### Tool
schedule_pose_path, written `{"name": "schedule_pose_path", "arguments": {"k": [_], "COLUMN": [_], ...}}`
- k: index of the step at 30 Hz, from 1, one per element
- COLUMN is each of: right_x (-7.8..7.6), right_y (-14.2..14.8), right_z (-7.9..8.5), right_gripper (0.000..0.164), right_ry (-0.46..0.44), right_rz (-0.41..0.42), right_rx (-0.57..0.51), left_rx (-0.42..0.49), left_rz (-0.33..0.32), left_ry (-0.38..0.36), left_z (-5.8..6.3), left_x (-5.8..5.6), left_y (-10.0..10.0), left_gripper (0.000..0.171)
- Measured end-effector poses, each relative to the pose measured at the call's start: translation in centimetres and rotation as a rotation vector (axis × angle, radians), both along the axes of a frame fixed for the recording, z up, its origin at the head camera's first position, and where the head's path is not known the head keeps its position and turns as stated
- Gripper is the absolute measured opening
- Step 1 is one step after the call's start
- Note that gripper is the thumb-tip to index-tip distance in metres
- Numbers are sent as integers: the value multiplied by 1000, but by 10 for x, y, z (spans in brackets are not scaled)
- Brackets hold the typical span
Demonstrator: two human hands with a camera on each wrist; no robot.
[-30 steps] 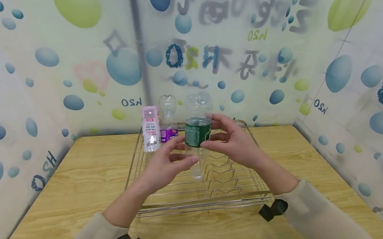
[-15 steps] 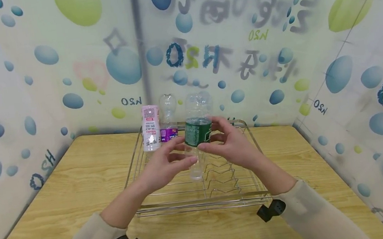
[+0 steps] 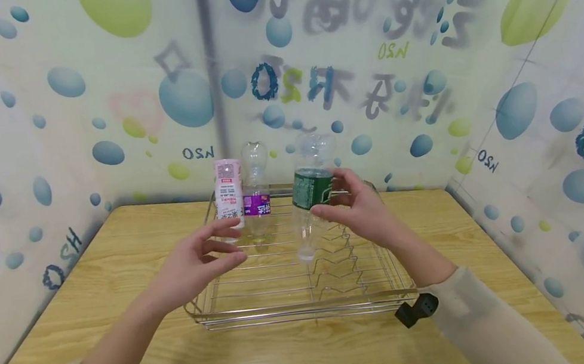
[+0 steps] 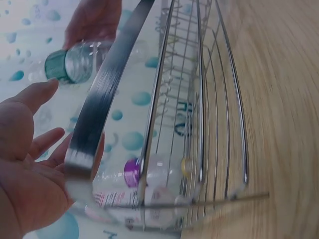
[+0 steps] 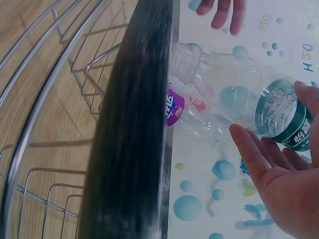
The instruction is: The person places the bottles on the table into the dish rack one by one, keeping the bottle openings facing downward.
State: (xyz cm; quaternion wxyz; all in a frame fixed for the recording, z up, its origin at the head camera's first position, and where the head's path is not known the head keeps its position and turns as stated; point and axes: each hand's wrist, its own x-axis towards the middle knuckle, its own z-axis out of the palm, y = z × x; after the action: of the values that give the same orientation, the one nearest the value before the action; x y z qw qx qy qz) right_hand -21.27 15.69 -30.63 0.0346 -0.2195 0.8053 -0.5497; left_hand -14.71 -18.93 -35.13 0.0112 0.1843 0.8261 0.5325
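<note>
A clear plastic bottle with a green label (image 3: 312, 188) is upside down over the wire dish rack (image 3: 306, 305), its neck pointing down. My right hand (image 3: 363, 213) grips it at the label, thumb on the near side and fingers round the right. In the right wrist view the open neck (image 5: 187, 60) faces the rack side. My left hand (image 3: 196, 265) is apart from the bottle, holding nothing, fingers spread over the rack's left part. Just beyond it stand a pink-and-white bottle (image 3: 228, 183) and a clear bottle with a purple label (image 3: 257, 204), both upside down in the rack.
The rack's flat metal rim (image 4: 102, 84) crosses close in front of both wrist cameras. Wavy wire dividers (image 3: 336, 267) run along its right half. It stands on a wooden table (image 3: 132, 248), with a bubble-patterned curtain (image 3: 348, 103) behind and at both sides.
My left hand has come off the green-labelled bottle and moved left. My right hand has shifted the bottle slightly right and up, still gripping it.
</note>
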Motion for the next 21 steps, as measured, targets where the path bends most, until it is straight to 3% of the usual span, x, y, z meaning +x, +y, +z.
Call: {"name": "schedule_pose_path", "arguments": {"k": [10,16,21], "right_x": [-10,-16,-21], "right_y": [8,12,15], "right_z": [2,3,4], "right_gripper": [82,85,87], "right_ry": [-11,-36,-44], "right_rz": [-46,-68,-74], "right_rx": [25,21,30], "left_rx": [-94,-169,-192], "left_rz": [60,59,65], "left_ry": [59,115,78], "left_z": [-6,-19,-35], "left_x": [20,30,35], "left_y": [-48,-64,-72], "left_gripper": [59,54,47]}}
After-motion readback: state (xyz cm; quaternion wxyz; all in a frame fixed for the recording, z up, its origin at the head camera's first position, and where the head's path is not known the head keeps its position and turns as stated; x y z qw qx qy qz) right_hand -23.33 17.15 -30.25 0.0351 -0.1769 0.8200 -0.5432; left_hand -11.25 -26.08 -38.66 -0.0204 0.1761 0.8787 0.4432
